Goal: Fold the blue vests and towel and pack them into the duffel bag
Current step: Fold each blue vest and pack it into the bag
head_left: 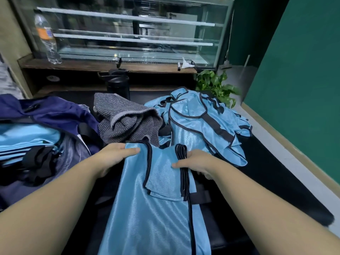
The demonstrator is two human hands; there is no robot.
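Shiny blue mesh-cloth vest [158, 208], ribbed matt grey towel [127, 122] (terry-like), clear plastic bottle [47, 39].

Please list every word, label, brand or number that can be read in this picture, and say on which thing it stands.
No text can be read.
Water bottle: it has an orange label, but the print is too blurred to read.
Vest held by the hands, towel, duffel bag: no print is visible.

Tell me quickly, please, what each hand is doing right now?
Left hand: grips the top edge of the blue vest.
Right hand: pinches the same vest's black-trimmed strap.
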